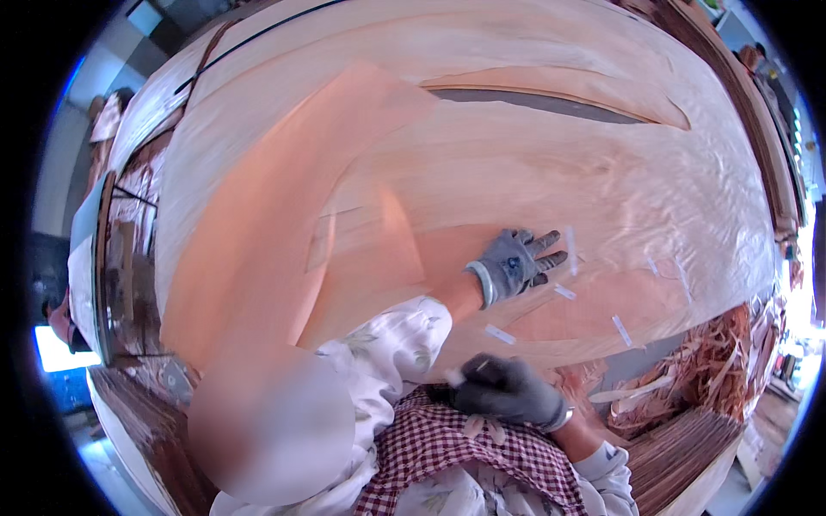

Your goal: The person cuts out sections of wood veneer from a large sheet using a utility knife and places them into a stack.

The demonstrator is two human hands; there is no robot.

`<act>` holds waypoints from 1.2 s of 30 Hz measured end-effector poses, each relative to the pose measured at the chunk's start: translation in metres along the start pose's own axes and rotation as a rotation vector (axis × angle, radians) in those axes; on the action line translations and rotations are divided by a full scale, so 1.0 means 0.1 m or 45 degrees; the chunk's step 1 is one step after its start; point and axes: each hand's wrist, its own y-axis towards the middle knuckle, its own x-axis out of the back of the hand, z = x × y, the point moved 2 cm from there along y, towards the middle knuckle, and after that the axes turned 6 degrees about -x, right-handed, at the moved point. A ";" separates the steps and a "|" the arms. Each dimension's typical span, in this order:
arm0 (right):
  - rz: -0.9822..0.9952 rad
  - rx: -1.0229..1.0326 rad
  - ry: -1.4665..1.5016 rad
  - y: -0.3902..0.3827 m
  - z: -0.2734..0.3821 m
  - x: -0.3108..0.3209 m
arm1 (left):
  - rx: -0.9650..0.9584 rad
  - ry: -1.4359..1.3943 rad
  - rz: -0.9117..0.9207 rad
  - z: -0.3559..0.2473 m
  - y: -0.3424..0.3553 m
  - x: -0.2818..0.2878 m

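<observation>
My left hand (514, 263), in a grey glove, rests with fingers spread on a wide, thin pale sheet (516, 185) that looks like wood veneer. Just right of its fingertips, short white tape strips (564, 292) lie around a pinkish patch (594, 308) in the sheet. Close to my body, my right hand (508, 394), in a darker grey glove, has its fingers drawn together. At its fingertips is a small whitish thing (453, 377), too blurred to name. Left of my left arm, a long orange-tan veneer piece (284, 189) stretches away over the pale sheet.
A long gap (542, 101) shows grey beneath the far part of the sheet. Torn veneer scraps (718, 370) heap up at the right, above a stack of sheets (688, 451). Another stack (142, 421) stands at the lower left. A person (62, 322) appears at the far left.
</observation>
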 end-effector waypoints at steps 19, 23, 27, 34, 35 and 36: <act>-0.428 0.116 0.223 1.68 0.16 0.01 | 0.812 0.638 -0.684 0.92 -2.99 1.29; -0.461 0.086 0.253 2.02 -0.06 0.00 | 0.684 0.248 -0.621 0.54 -2.83 0.88; -0.489 0.086 0.192 2.09 -0.02 -0.06 | 0.612 0.176 -0.448 0.41 -2.67 0.60; -0.635 0.077 -0.171 2.18 -0.21 0.02 | 0.421 0.314 -0.365 0.48 -2.36 0.50; -0.648 0.011 -0.246 2.12 -0.19 0.01 | 0.438 0.312 -0.323 0.50 -2.39 0.48; -0.665 -0.055 -0.317 2.04 -0.13 -0.01 | 0.449 0.308 -0.279 0.50 -2.39 0.52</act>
